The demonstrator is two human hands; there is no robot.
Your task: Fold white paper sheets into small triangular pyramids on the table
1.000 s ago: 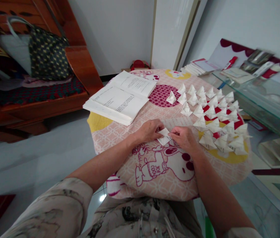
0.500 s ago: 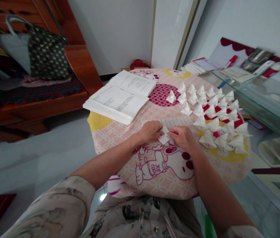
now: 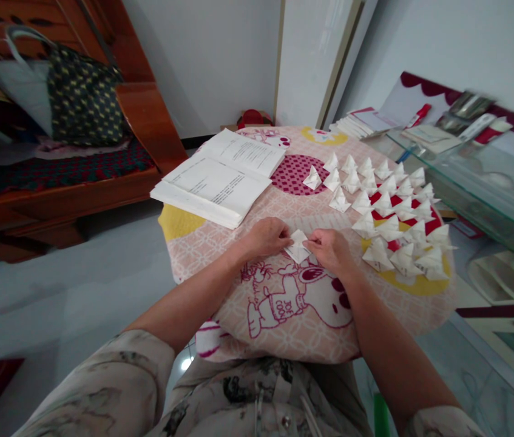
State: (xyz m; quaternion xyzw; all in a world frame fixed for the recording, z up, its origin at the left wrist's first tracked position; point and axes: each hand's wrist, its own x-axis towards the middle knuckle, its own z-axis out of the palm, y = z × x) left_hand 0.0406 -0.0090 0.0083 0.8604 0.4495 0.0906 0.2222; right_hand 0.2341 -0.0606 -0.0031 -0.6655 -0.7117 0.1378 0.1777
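A small folded piece of white paper (image 3: 298,247) lies between my hands above the near half of the cloth-covered table. My left hand (image 3: 268,235) is closed, its fingers pinching the paper's left corner. From the other side my right hand (image 3: 330,247) grips the right corner between thumb and finger. To the right stand several finished folded paper shapes (image 3: 388,227), white and pointed, set in rows. An open book (image 3: 220,179) with printed pages lies beyond my left hand.
The table wears a pink patterned cloth (image 3: 220,267) with cartoon dogs. A glass shelf (image 3: 470,176) holding papers, a red marker (image 3: 419,114) and metal cups borders it on the right. At the left stands a wooden bench (image 3: 147,133) with a dark patterned bag (image 3: 84,97).
My left hand has shifted slightly left, showing more of the folded paper. Both hands still hold it. The whole view has moved a little.
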